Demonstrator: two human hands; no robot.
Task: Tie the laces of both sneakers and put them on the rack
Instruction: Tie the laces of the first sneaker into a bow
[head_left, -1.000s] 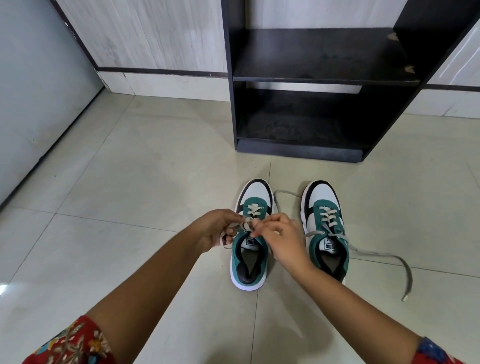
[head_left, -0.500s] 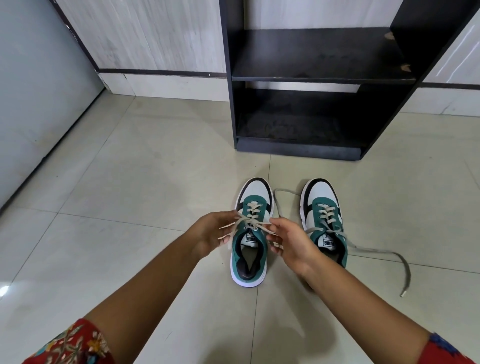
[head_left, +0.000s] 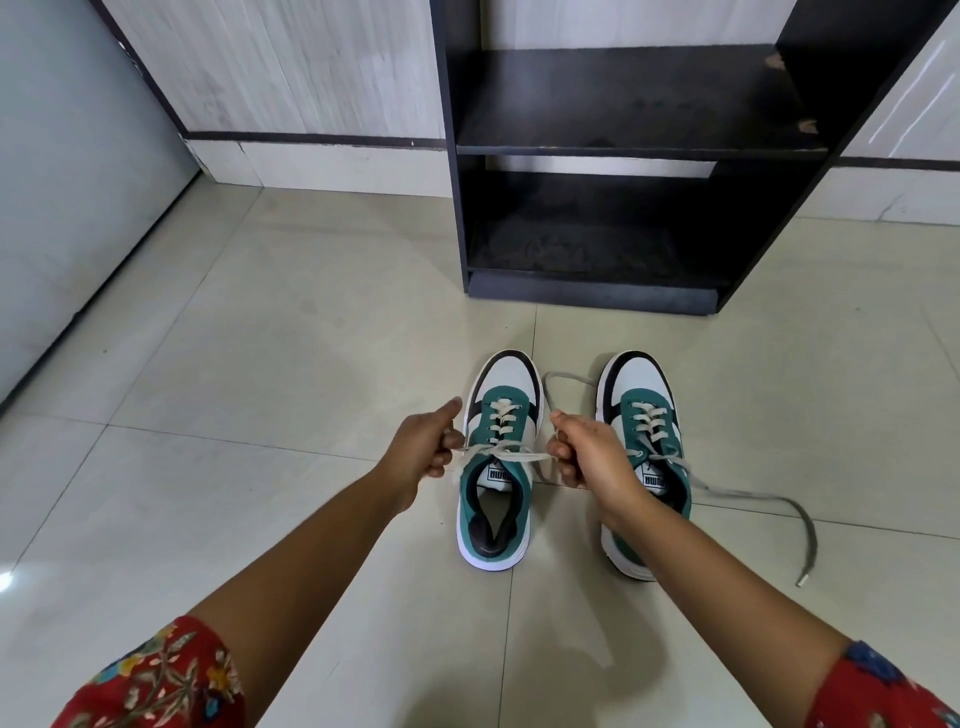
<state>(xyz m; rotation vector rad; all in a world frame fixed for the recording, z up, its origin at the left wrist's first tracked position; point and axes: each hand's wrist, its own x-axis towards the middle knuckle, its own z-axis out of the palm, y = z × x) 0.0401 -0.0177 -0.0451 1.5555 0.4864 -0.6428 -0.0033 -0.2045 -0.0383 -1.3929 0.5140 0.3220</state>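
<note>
Two green, white and black sneakers stand side by side on the tiled floor, toes pointing at the rack. My left hand (head_left: 423, 447) and my right hand (head_left: 589, 454) each grip one end of the left sneaker's (head_left: 496, 467) lace (head_left: 511, 453), pulled taut sideways across its tongue. The right sneaker (head_left: 641, 415) is partly hidden behind my right wrist. Its grey laces (head_left: 769, 501) lie loose on the floor, one trailing to the right, one curling past the toe.
The black shoe rack (head_left: 618, 150) stands against the wall just beyond the sneakers, with two bare shelves. A grey door or panel (head_left: 67, 182) runs along the left. Open tiled floor surrounds the shoes.
My hands were together over the left sneaker's tongue. They have moved apart sideways, drawing the lace ends out tight.
</note>
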